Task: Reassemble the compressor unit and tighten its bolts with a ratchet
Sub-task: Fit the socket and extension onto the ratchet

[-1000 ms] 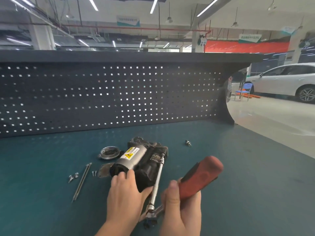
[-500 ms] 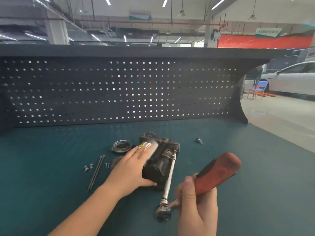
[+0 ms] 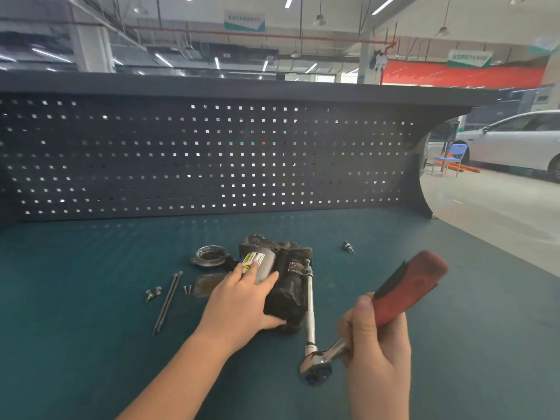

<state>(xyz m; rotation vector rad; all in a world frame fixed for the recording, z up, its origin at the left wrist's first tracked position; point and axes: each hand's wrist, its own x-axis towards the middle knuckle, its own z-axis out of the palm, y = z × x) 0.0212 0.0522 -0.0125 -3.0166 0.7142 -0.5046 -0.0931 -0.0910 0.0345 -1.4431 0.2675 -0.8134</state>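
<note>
Left hand (image 3: 242, 301): open, palm flat on compressor (image 3: 281, 280), at 10 o'clock from ratchet.
Right hand (image 3: 375, 338): closed around ratchet (image 3: 406, 289) handle.

We press our left hand (image 3: 239, 301) flat on the compressor (image 3: 281, 277), which lies on the green bench (image 3: 91, 344). Our right hand (image 3: 377, 338) grips the ratchet (image 3: 406, 286) by its red handle, with the head low and a long extension (image 3: 309, 307) running up to the compressor's right side. Two long bolts (image 3: 168, 300), small screws (image 3: 153, 293), a round cap (image 3: 209, 256) and a plate (image 3: 207, 284) lie to the left.
</note>
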